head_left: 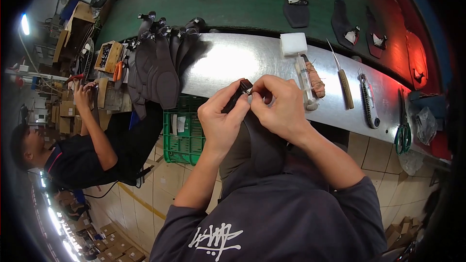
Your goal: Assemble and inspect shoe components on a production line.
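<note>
My left hand (219, 119) grips the end of a dark grey padded strap piece (262, 138), whose wide part hangs down over my lap. A dark end with a small shiny metal fitting (246, 87) shows between my two hands. My right hand (280, 109) pinches at this fitting with thumb and forefinger; the fingertips partly hide it. Both hands meet just over the near edge of the metal table (233, 63). To their left, a pile of similar dark padded pieces (158, 70) with shiny fittings hangs over the table edge.
A white foam block (293, 43), a tape-wrapped tool (315, 80), a wooden-handled awl (345, 87), a cutter knife (369, 102) and green-handled scissors (403, 133) lie to the right. More pieces rest on the green conveyor belt (218, 0). A green crate (184, 138) stands below; a co-worker (82, 150) is at left.
</note>
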`<action>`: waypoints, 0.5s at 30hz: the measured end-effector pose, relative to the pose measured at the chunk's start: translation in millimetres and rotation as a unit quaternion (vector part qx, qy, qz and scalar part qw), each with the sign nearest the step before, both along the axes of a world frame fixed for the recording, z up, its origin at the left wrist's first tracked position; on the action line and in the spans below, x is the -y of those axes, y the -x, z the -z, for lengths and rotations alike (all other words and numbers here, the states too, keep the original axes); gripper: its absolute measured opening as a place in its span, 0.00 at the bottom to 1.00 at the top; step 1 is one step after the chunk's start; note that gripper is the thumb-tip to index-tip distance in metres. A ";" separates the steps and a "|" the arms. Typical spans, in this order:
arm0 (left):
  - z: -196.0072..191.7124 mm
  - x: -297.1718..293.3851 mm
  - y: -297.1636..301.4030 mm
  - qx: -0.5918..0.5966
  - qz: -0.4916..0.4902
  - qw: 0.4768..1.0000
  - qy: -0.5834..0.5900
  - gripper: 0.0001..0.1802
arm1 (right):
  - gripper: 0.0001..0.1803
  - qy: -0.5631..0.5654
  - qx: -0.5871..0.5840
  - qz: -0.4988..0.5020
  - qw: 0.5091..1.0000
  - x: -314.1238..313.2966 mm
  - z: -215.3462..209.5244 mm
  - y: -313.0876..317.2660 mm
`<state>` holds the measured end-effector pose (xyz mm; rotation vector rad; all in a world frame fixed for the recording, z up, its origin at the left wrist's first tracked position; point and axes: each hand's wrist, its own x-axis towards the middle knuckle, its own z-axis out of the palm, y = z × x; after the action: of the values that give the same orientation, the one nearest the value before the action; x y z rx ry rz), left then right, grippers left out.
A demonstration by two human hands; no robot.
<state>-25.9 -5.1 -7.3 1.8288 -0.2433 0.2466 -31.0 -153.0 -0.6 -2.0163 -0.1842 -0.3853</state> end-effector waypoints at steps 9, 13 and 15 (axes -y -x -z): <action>0.6 -11.0 5.4 -0.127 -0.004 0.984 0.122 0.17 | 0.03 -0.208 -0.170 -0.020 0.963 33.9 6.4 5.0; 7.1 -4.4 2.7 -0.151 0.030 0.974 0.167 0.16 | 0.04 -0.160 -0.125 0.023 0.979 60.8 9.3 18.1; 9.1 -2.0 2.1 -0.158 0.049 0.972 0.166 0.16 | 0.06 -0.184 -0.082 0.051 0.978 84.0 7.7 30.7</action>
<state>-28.0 -3.1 -16.5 1.4922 -0.0631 -0.0720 -61.6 -237.0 -8.2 -1.6848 0.0880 -0.2911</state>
